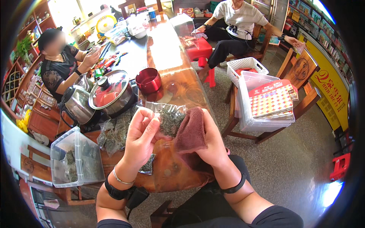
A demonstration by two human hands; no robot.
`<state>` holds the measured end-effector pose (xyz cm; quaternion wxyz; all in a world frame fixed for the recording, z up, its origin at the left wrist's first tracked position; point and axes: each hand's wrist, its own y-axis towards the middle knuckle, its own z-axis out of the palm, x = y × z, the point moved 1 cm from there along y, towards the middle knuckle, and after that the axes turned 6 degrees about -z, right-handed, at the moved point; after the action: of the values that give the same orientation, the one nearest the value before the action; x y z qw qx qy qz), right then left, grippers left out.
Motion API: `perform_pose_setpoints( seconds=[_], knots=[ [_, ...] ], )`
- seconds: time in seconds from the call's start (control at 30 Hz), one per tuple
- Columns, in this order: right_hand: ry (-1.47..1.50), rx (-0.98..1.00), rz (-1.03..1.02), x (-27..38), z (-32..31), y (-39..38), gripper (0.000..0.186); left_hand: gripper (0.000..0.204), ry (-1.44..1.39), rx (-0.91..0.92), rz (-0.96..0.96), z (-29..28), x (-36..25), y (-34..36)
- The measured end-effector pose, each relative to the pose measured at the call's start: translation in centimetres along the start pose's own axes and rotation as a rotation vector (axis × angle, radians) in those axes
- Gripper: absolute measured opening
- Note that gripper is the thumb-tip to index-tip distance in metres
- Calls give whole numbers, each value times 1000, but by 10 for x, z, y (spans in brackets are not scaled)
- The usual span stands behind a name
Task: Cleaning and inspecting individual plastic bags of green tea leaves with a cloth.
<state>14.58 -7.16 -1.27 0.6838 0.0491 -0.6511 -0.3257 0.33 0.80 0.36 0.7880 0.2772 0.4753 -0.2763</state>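
My left hand pinches the left edge of a small clear plastic bag filled with dark green dried leaves. In my right hand is a folded brown cloth, which lies against the bag's right side and hides that edge. Both hands are raised above the near end of the wooden table. Below my left wrist, another small bag of dried leaves lies on the tabletop. Several clear bags are heaped to the left of my left hand.
A clear plastic bin holding bags stands at left. Beyond my hands are a lidded steel pot, a kettle and a red pot. At right, a chair carries a clear box of printed cards. Two people sit farther off.
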Motion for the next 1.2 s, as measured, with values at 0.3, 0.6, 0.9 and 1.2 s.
perform_pose_setpoints(
  seconds=[0.3, 0.6, 0.9, 1.2],
  knots=[
    [-48, 106, 8, 1, -1, -1, 28, 4, -5, -59, 10, 1, -7, -1],
    [-208, 47, -6, -3, 2, 2, 26, 4, -36, -108, 60, -6, -9, 2],
    [-632, 233, -129, -10, 8, -3, 29, 6, 84, -142, 61, -3, -7, -1],
    [-635, 209, -202, -15, 7, -6, 30, 12, 256, -4, 29, 31, -58, -48]
  ],
)
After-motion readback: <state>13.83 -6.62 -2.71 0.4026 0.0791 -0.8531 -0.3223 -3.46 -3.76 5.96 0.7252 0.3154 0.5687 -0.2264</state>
